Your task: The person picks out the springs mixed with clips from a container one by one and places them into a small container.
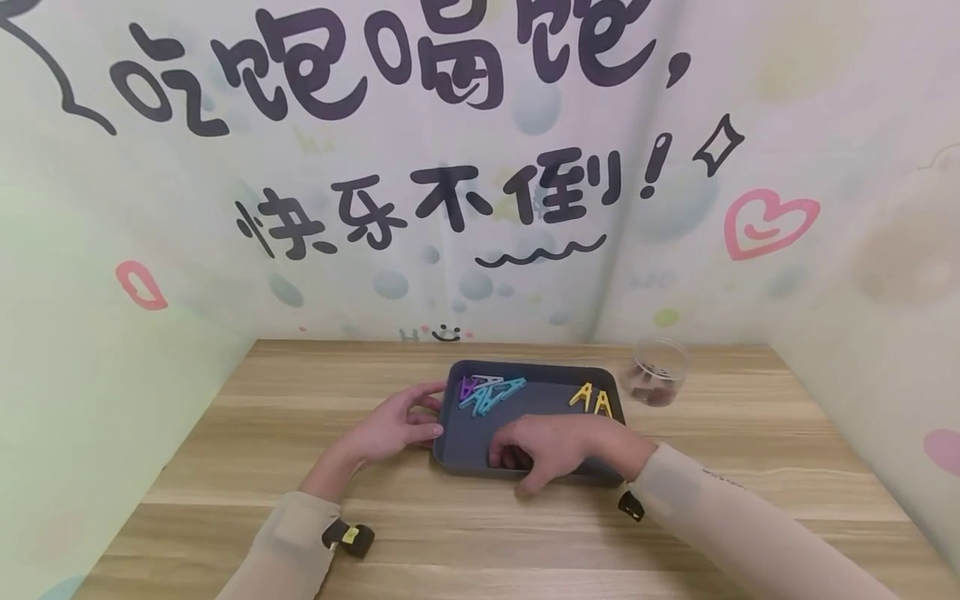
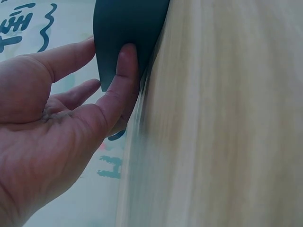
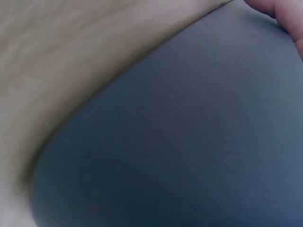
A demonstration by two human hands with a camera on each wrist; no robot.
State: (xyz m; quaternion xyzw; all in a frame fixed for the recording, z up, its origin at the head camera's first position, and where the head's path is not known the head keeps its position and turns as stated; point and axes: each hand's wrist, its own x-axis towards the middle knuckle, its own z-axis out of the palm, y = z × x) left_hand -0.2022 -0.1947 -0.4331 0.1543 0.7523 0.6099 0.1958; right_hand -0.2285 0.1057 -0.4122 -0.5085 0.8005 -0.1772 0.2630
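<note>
A dark grey tray lies on the wooden table. Inside at its left are several blue clothespins, a purple one and a pale one. Two yellow clothespins lie at the right. My left hand touches the tray's left outer wall with spread, slightly bent fingers. Across the front rim reaches my right hand, its fingers bent inside the tray and its thumb outside the front wall. The right wrist view shows a digit against the tray's wall. The inner fingertips are partly hidden.
Behind the tray's right corner stands a clear plastic cup with small dark pieces in it. A printed backdrop rises at the table's far edge and along both sides. Bare wood lies in front of the tray.
</note>
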